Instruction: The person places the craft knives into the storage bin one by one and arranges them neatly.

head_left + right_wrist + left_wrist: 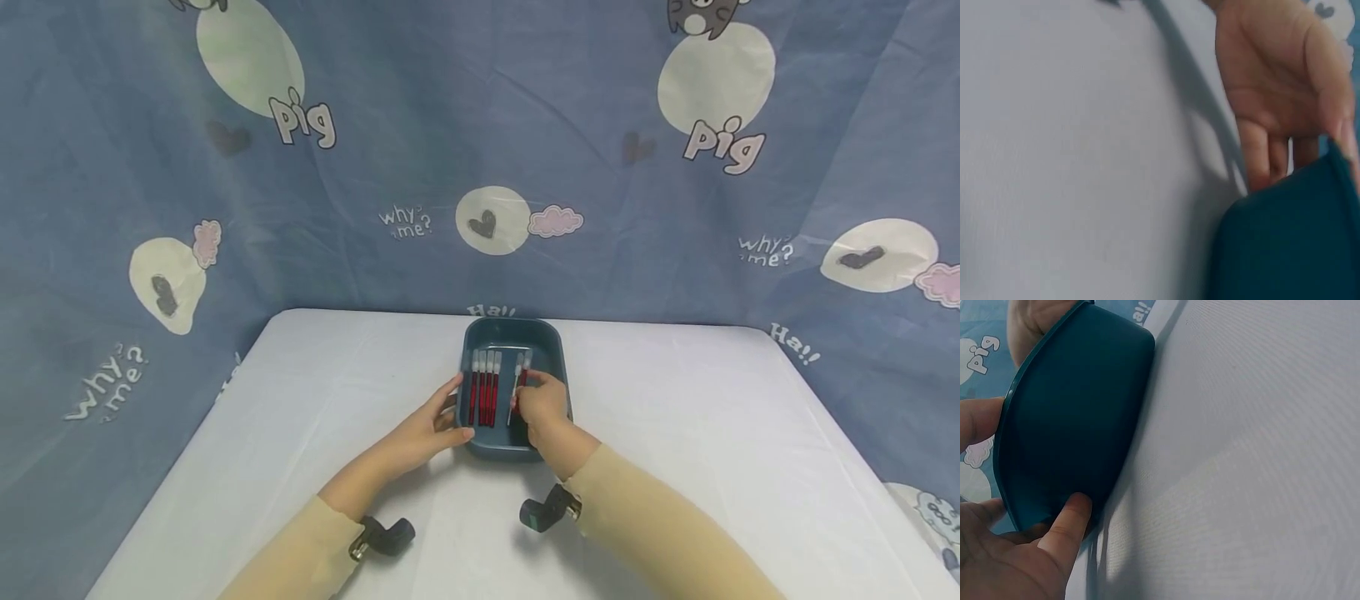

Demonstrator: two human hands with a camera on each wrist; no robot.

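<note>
A dark teal tray stands on the table and holds several slim red pen-like sticks with pale ends, side by side on its left. My left hand holds the tray's near left corner, thumb at the rim and fingertips along the outer wall, as the left wrist view also shows. Inside the tray on the right, my right hand has its fingertips on a red pen-like stick, partly hidden by the hand. A thinner greyish stick slants beside those fingertips.
The white tabletop spreads around the tray. A blue printed cloth hangs behind it and at both sides. Dark camera mounts sit at both wrists, close above the table.
</note>
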